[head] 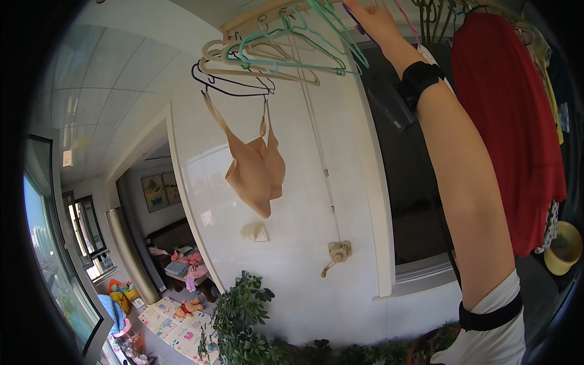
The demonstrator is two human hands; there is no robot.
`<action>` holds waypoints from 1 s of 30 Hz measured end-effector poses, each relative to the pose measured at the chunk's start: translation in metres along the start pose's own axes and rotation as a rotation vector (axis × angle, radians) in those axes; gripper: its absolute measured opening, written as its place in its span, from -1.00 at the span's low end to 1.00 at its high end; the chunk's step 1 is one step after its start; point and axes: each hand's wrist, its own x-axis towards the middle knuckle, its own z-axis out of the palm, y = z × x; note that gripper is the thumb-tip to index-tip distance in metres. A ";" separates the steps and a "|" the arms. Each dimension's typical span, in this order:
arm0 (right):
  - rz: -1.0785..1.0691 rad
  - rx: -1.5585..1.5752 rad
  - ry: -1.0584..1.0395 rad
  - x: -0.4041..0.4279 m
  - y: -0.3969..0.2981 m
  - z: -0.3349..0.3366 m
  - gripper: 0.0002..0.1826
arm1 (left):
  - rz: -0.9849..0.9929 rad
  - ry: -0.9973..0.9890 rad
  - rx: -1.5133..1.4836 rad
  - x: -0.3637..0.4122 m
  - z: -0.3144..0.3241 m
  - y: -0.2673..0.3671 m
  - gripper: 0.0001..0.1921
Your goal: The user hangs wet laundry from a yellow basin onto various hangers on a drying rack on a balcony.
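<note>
My right hand (376,23) is raised to the overhead drying rail (260,20), its fingertips cut off by the picture's top edge. It grips a purple clothes hanger (357,23), of which only a short part shows. Left of it, green plastic hangers (292,61) and beige hangers (273,75) hang in a bunch. A dark blue hanger (235,95) at the rail's near end carries a beige bra (255,171) by its straps. My left hand is out of view.
Right of my arm hang a red garment (506,137) and other clothes. A crank winder (340,252) sits on the tiled wall. Leafy plants (244,315) stand below. An open window sash (64,255) juts in at left; a yellow bucket (563,248) stands at right.
</note>
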 end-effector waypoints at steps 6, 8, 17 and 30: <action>-0.098 0.142 0.071 0.014 0.033 0.017 -0.51 | 0.092 -0.114 0.064 0.006 0.020 -0.028 -0.61; 0.028 0.422 0.009 0.017 0.038 0.021 -0.44 | 0.020 -0.131 -0.100 0.001 0.030 -0.034 -0.60; -0.108 0.108 -0.068 0.035 0.056 0.040 -0.67 | -0.024 -0.166 0.164 -0.024 0.034 0.008 -0.64; 0.108 0.661 -0.238 -0.264 0.083 0.070 -0.76 | 0.041 -0.190 0.327 -0.019 0.031 0.034 -0.60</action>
